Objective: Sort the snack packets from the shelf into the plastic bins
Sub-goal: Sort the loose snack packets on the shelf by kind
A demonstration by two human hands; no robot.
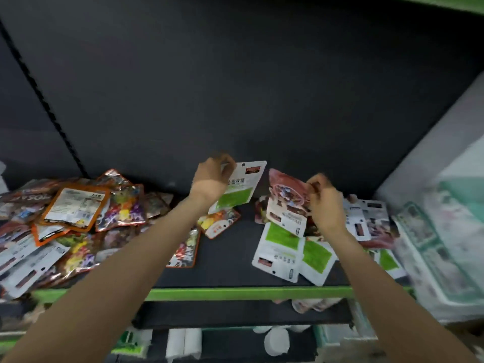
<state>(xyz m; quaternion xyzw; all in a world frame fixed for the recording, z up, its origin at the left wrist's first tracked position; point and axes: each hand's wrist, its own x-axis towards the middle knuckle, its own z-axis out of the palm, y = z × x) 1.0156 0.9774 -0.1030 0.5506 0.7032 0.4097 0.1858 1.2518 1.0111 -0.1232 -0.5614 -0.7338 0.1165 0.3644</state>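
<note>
My left hand (pixel 213 176) pinches a white packet with a green panel (pixel 239 188) and holds it upright above the dark shelf (pixel 230 260). My right hand (pixel 324 197) grips a reddish-brown packet (pixel 286 197) by its right edge, lifted over other packets. More white-and-green packets (pixel 288 248) lie flat on the shelf below my right hand. A small orange-and-white packet (pixel 218 224) lies under the left hand's packet. No plastic bin shows clearly in view.
A big heap of shiny colourful packets (pixel 78 218) covers the shelf's left part. Pale green-and-white boxes (pixel 442 244) stand at the right. The shelf has a green front lip (pixel 235 293); white items (pixel 276 341) sit on a lower level. A dark back panel (pixel 235 87) rises behind.
</note>
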